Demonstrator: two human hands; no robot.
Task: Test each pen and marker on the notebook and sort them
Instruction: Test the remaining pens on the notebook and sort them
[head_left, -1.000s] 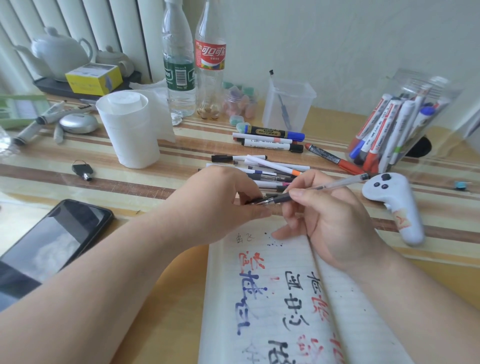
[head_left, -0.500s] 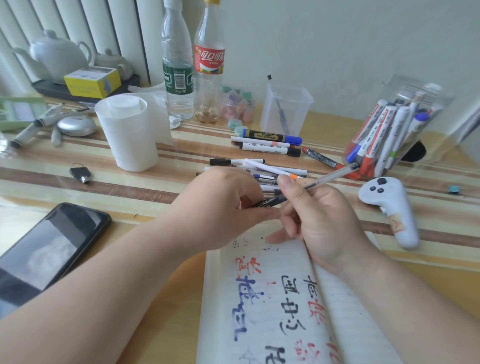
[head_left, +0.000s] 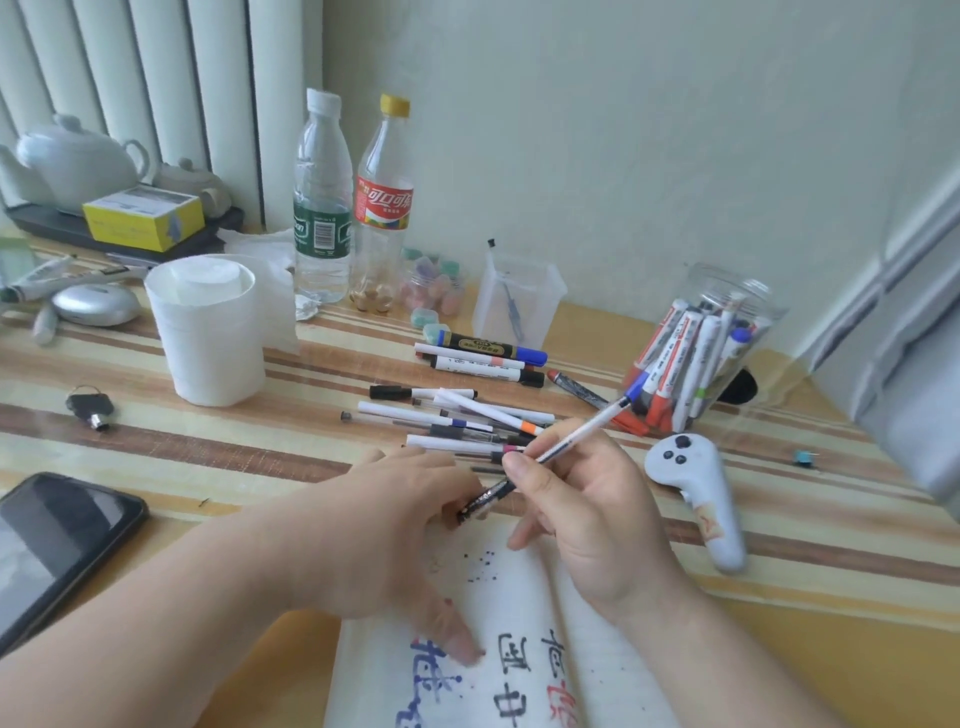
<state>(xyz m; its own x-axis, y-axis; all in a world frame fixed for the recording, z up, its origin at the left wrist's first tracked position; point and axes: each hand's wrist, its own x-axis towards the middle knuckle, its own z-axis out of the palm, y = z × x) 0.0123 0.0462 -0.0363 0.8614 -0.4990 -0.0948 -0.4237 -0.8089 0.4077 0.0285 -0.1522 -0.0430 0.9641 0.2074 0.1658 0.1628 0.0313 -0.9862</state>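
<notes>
Two hands: both are close together over the top edge of the notebook (head_left: 524, 597).
Right hand (head_left: 587, 514): the thumb and fingers pinch a clear-barrelled pen (head_left: 569, 440) around its lower half.
Pen: it slants, with the blue end up toward the jar and the dark grip end down, just above the page's top edge.
Left hand (head_left: 395, 530): the thumb lies spread out on the written page. The fingers bend in at the pen's tip, and from here I cannot tell whether they hold the tip or only touch it.
Notebook: it lies open at the near side of the striped table (head_left: 249, 447). A scatter of dark ink dots (head_left: 483, 564) sits below the pen tip, with blue, black and red characters lower down.
Loose pens (head_left: 467, 418): a crossed heap lies just beyond the hands.
Markers (head_left: 483, 356): three thick ones lie side by side behind the heap.
Jar (head_left: 727, 312): the clear jar is tipped on its side at the right and packed with whiteboard markers.
Clear cup (head_left: 519, 301): it stands upright behind the markers.
Controller (head_left: 696, 504): the white controller lies just right of the right hand.
Phone (head_left: 57, 545): it lies dark-screened at the near left.
Tissue roll (head_left: 208, 332): it stands on end, left of the pens.
</notes>
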